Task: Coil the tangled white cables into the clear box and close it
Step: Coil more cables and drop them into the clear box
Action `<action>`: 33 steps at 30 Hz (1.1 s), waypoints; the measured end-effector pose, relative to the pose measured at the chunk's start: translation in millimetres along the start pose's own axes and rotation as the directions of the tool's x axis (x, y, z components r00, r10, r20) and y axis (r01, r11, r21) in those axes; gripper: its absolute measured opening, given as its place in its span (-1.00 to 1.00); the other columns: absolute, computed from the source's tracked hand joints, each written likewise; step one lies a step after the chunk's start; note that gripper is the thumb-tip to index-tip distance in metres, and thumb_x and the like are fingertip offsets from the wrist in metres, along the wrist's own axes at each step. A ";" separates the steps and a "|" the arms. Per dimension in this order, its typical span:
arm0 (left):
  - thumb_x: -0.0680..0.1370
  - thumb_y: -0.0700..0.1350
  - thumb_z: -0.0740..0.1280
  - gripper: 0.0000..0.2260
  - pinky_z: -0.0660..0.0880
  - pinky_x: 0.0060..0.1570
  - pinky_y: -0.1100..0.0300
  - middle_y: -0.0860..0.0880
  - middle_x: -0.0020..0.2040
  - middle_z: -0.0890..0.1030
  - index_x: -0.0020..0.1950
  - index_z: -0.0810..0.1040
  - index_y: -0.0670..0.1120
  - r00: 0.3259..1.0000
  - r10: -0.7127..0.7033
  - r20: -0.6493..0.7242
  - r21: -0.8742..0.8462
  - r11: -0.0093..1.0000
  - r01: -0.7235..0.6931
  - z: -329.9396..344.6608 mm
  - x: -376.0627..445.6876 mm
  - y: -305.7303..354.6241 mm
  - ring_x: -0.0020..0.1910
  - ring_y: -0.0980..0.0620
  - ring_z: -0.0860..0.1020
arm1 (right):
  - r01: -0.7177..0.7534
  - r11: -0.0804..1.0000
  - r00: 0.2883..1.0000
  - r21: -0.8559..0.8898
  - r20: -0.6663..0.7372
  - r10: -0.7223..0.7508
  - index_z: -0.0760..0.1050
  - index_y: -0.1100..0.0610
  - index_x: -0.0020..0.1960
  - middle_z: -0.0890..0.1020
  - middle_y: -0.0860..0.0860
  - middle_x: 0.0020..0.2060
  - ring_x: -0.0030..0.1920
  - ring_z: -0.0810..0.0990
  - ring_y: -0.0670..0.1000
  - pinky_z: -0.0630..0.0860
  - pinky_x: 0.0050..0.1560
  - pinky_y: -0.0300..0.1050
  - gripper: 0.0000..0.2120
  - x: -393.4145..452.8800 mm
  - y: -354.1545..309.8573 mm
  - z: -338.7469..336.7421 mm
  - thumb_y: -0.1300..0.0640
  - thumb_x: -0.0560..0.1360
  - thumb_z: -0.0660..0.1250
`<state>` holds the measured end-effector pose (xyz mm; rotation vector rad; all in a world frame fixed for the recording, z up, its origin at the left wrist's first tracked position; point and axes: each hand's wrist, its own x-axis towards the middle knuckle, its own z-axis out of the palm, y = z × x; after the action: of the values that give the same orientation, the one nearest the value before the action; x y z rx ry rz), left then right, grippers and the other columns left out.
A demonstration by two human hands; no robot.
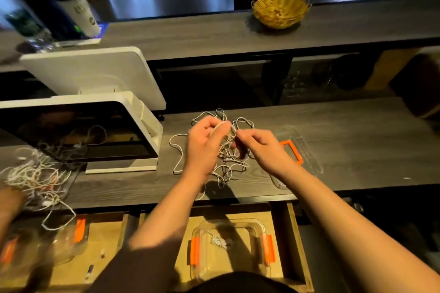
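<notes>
A tangle of thin white cables (177, 150) lies on the dark wooden counter in the middle of the view. My left hand (204, 143) grips a bunch of strands lifted above the counter. My right hand (259, 147) pinches strands of the same tangle just to the right. The clear box (258, 226) with orange clips sits open in a wooden drawer below the counter edge, with one small coiled white cable (220, 242) inside. Its clear lid (302, 147) with orange latches lies on the counter, right of my right hand.
A white screen terminal (95, 112) stands at the left. Another cable heap (38, 176) fills a second clear box (69, 238) at the far left, next to another person's hand (9, 200). A wicker basket (279, 8) sits on the upper shelf.
</notes>
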<state>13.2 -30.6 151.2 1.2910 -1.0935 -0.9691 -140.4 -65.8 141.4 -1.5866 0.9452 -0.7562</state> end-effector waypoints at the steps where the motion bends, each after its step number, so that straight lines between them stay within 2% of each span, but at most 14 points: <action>1: 0.56 -0.04 0.35 -0.84 0.32 -0.47 0.16 -0.06 -0.41 0.44 -0.18 0.52 -0.07 0.996 -0.013 -0.084 -0.062 0.998 0.007 -0.5 -0.7 0.2 -0.46 -0.02 0.39 | -0.014 1.000 1.000 0.020 -0.005 0.014 0.57 0.22 -0.14 0.52 0.09 -0.35 -0.32 0.48 0.05 0.46 -0.25 -0.06 -0.68 -3.9 -0.1 2.7 0.05 0.63 0.18; 3: 0.59 -0.05 0.32 -0.84 0.26 -0.49 0.25 0.01 -0.41 0.39 -0.15 0.48 -0.07 0.978 -0.089 -0.188 -0.192 0.980 0.053 1.8 -1.8 -1.1 -0.46 0.09 0.34 | -0.025 0.999 1.000 0.032 0.003 0.025 0.55 0.23 -0.14 0.41 0.10 -0.39 -0.39 0.37 0.06 0.37 -0.36 -0.06 -0.67 -11.7 0.0 10.2 0.05 0.63 0.17; 4: 0.60 -0.04 0.30 -0.84 0.34 -0.45 0.26 0.00 -0.37 0.45 -0.11 0.48 -0.09 0.968 -0.134 -0.210 -0.230 0.969 0.085 5.0 -3.0 -1.5 -0.41 0.10 0.41 | -0.028 0.999 0.999 0.027 0.022 0.027 0.55 0.23 -0.14 0.38 0.08 -0.42 -0.42 0.33 0.05 0.32 -0.40 -0.10 -0.67 -14.7 1.2 15.1 0.05 0.64 0.16; 6: 0.60 0.02 0.28 -0.81 0.51 -0.27 0.20 -0.05 -0.19 0.62 -0.03 0.49 -0.11 0.948 -0.262 -0.183 -0.391 0.904 0.174 14.2 -5.4 -3.5 -0.23 0.06 0.58 | -0.030 1.000 0.998 -0.001 0.057 0.030 0.55 0.24 -0.16 0.35 0.00 -0.47 -0.48 0.29 -0.07 0.26 -0.44 -0.22 -0.68 -18.5 2.0 23.3 0.08 0.64 0.17; 7: 0.59 0.05 0.28 -0.78 0.56 -0.23 0.19 -0.06 -0.15 0.65 -0.01 0.50 -0.11 0.926 -0.353 -0.130 -0.526 0.817 0.237 19.0 -6.5 -2.2 -0.20 0.05 0.62 | -0.034 0.999 0.998 -0.024 0.056 0.035 0.54 0.26 -0.18 0.35 -0.04 -0.49 -0.49 0.28 -0.13 0.24 -0.43 -0.23 -0.67 -19.2 3.0 26.4 0.10 0.63 0.17; 9: 0.56 0.10 0.30 -0.73 0.55 -0.33 0.28 -0.03 -0.24 0.62 -0.06 0.53 -0.11 0.861 -0.507 -0.043 -0.685 0.642 0.344 23.4 -5.7 -1.4 -0.35 0.11 0.59 | -0.045 0.996 0.999 -0.080 0.018 0.046 0.54 0.27 -0.23 0.40 -0.06 -0.49 -0.47 0.30 -0.15 0.26 -0.38 -0.15 -0.66 -19.8 5.7 31.3 0.10 0.62 0.20; 11: 0.56 0.12 0.30 -0.72 0.41 -0.53 0.36 0.05 -0.39 0.50 -0.13 0.54 -0.09 0.826 -0.563 -0.019 -0.698 0.599 0.393 22.5 -4.6 -1.4 -0.54 0.19 0.42 | -0.059 0.989 0.998 -0.132 -0.031 0.055 0.55 0.25 -0.28 0.44 -0.01 -0.49 -0.44 0.33 -0.12 0.28 -0.34 -0.09 -0.65 -22.0 8.8 34.2 0.06 0.58 0.25; 13: 0.59 0.10 0.24 -0.73 0.23 -0.64 0.37 0.09 -0.46 0.38 0.00 0.54 -0.10 0.844 -0.537 0.006 -0.688 0.611 0.393 18.8 -2.9 -1.5 -0.62 0.21 0.25 | -0.070 0.978 0.996 -0.196 -0.062 0.059 0.53 0.16 -0.35 0.45 -0.03 -0.51 -0.46 0.34 -0.12 0.31 -0.35 -0.09 -0.64 -25.1 11.7 35.8 -0.03 0.54 0.31; 17: 0.62 0.17 0.12 -0.60 0.09 -0.64 0.34 0.09 -0.48 0.25 0.21 0.53 -0.09 0.906 -0.422 0.018 -0.632 0.697 0.337 2.5 3.8 4.5 -0.61 0.19 0.16 | -0.122 0.907 0.993 -0.404 -0.042 0.114 0.55 0.14 -0.27 0.56 0.10 -0.45 -0.45 0.43 -0.08 0.42 -0.35 -0.02 -0.48 -30.2 20.2 34.4 -0.31 0.49 0.22; 23: 0.65 0.19 0.03 -0.55 0.05 -0.57 0.29 0.11 -0.49 0.20 0.31 0.49 -0.05 0.938 -0.332 -0.099 -0.424 0.867 0.262 -10.6 22.9 -5.3 -0.56 0.19 0.12 | -0.005 0.837 0.997 -0.547 0.061 0.046 0.39 0.05 0.12 0.60 0.01 -0.34 -0.34 0.54 0.00 0.37 -0.30 -0.15 -0.79 -37.3 29.7 42.4 -0.05 0.58 0.22; 26: 0.66 0.17 0.01 -0.55 0.10 -0.51 0.29 0.10 -0.44 0.20 0.30 0.53 -0.05 0.949 -0.288 -0.130 -0.097 0.956 0.277 -16.8 35.7 -17.3 -0.52 0.19 0.15 | 0.103 0.864 0.986 -0.494 0.163 -0.025 0.43 0.07 0.19 0.64 0.04 -0.25 -0.28 0.57 0.02 0.44 -0.25 -0.12 -0.81 -37.3 21.3 46.0 0.07 0.60 0.19; 29: 0.67 0.15 -0.02 -0.55 0.21 -0.42 0.22 0.06 -0.37 0.28 0.19 0.60 0.00 0.963 -0.271 -0.007 0.259 0.929 0.263 -16.5 35.3 -26.5 -0.44 0.15 0.25 | 0.199 0.854 0.972 -0.480 0.206 -0.111 0.47 0.05 0.26 0.66 0.02 -0.02 -0.05 0.61 -0.02 0.56 0.00 -0.05 -0.74 -28.9 6.8 43.7 0.10 0.58 0.22; 31: 0.65 0.22 -0.03 -0.48 0.35 -0.29 0.22 0.01 -0.30 0.43 0.07 0.63 -0.04 0.917 -0.378 0.129 0.321 0.890 0.322 -14.0 27.8 -25.9 -0.34 0.09 0.38 | 0.298 0.791 0.954 -0.534 0.173 -0.243 0.52 0.07 0.21 0.64 0.01 0.03 0.02 0.61 0.00 0.56 0.06 0.00 -0.76 -17.7 -1.3 35.9 0.14 0.56 0.25; 33: 0.55 0.41 -0.06 -0.32 0.37 -0.25 0.20 -0.06 -0.26 0.50 -0.17 0.56 -0.13 0.794 -0.536 0.287 0.273 0.841 0.468 -15.1 20.1 -20.8 -0.29 0.00 0.41 | 0.337 0.702 0.935 -0.628 0.134 -0.329 0.53 0.07 0.16 0.64 0.00 -0.02 -0.01 0.63 0.03 0.59 -0.02 0.03 -0.76 -6.8 -9.7 26.6 0.07 0.53 0.24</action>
<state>33.5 -47.8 132.4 1.6561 -1.1521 -1.5824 -119.1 -46.4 145.4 -2.4240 0.9753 -0.6979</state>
